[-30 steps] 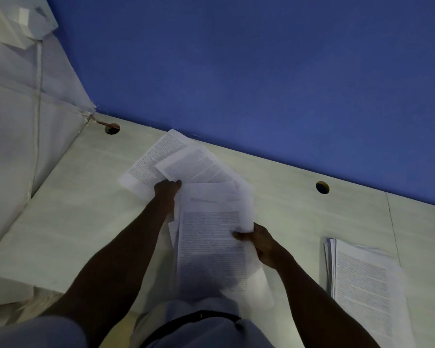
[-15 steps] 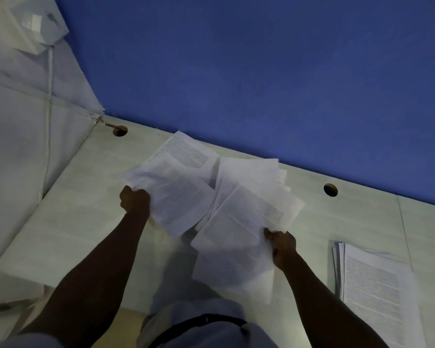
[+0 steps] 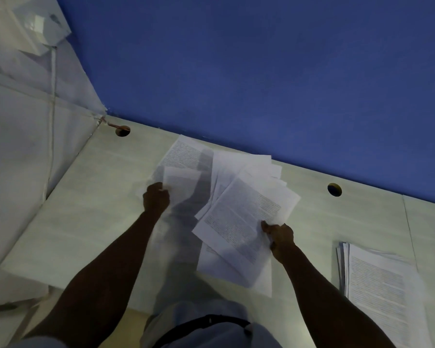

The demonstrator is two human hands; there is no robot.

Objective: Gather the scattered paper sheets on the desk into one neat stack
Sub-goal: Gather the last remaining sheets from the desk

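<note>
Paper sheets (image 3: 239,222) pinched by right hand (image 3: 280,234) fan toward 11 o'clock; left hand (image 3: 156,198) grips another sheet (image 3: 181,189) at 9 o'clock.

Both bare forearms are extended forward. Left hand (image 3: 156,198) is curled into a fist-like grip, knuckles up. Right hand (image 3: 279,234) is closed in a pinching grip, thumb forward.

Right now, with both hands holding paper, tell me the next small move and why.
Probably bring the left hand rightward, laying its few white printed sheets onto the fanned bundle of printed sheets pinched by the right hand. The two handfuls are apart, and the bundle's edges splay unevenly, so merging comes before squaring.
</note>
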